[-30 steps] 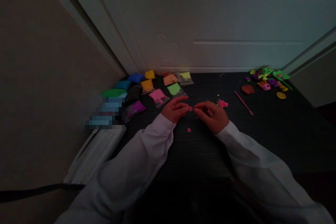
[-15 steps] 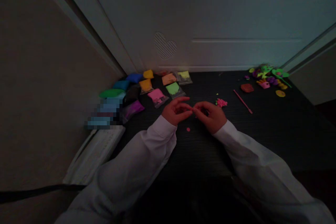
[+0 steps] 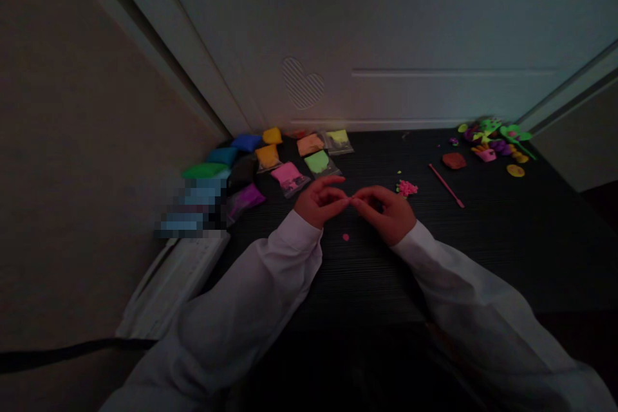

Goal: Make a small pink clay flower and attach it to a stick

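Note:
Over the dark table [image 3: 376, 283], my left hand [image 3: 319, 201] and my right hand [image 3: 386, 211] meet at the fingertips. Each one is closed in a pinch of thumb and forefinger. Whatever is between the fingertips is too small and dim to name. A small flat pink clay disc [image 3: 346, 237] lies on the table just below my hands. To the right of my right hand sits a cluster of small pink clay pieces [image 3: 407, 188] with a bit of green at its edge. A pink modelling tool [image 3: 447, 185] lies slantwise farther right.
Bags of coloured clay, among them a pink one [image 3: 288, 177] and a light green one [image 3: 318, 164], spread across the back left. Clay flowers [image 3: 512, 134] and a reddish-brown lump [image 3: 454, 160] are at the back right. A white power strip-like box [image 3: 178, 283] is at left.
Both hands have shifted very slightly left, still pinched together at the fingertips. The things on the table stay where they were.

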`<state>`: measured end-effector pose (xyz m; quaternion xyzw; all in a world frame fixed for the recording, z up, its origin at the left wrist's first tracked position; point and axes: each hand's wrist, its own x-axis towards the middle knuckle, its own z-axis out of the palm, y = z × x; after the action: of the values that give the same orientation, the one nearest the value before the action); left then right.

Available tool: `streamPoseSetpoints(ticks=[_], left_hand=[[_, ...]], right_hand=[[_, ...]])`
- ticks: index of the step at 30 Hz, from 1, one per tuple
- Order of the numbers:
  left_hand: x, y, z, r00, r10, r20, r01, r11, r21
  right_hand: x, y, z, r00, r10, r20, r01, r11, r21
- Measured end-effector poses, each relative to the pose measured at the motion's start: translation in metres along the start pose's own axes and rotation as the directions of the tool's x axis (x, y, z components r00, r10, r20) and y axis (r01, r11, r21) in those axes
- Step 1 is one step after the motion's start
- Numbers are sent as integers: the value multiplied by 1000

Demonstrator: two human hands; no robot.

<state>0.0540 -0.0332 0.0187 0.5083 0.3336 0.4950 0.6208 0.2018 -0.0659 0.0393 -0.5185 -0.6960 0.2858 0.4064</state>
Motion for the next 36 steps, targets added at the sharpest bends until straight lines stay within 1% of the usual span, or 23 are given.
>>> streamPoseSetpoints(ticks=[4, 11, 21, 26, 32, 36], left_hand=[[0, -1, 0, 1000, -4, 14, 4, 1000, 9], [-2, 4, 2, 999, -22, 25, 21, 999, 40], [-1, 3, 2, 1000, -29, -4, 29, 999, 13], [-1, 5, 1, 998, -56, -7, 56, 998, -23], [-1, 3, 2, 998, -59, -10, 59, 997, -48], [-1, 3, 1, 996, -89, -1, 89, 995, -49]], right_hand=[[0, 0, 1, 1000, -17, 2, 17, 998, -60], [0, 3, 2, 1000, -20, 17, 21, 997, -80], [0, -1, -1, 999, -23, 34, 27, 994, -108], [-1, -3, -3, 1000, 6, 19, -4, 996, -90], [-1, -1, 2, 1000, -14, 6, 14, 997, -81], [0, 0, 1, 1000, -9, -4, 9, 999, -54]])
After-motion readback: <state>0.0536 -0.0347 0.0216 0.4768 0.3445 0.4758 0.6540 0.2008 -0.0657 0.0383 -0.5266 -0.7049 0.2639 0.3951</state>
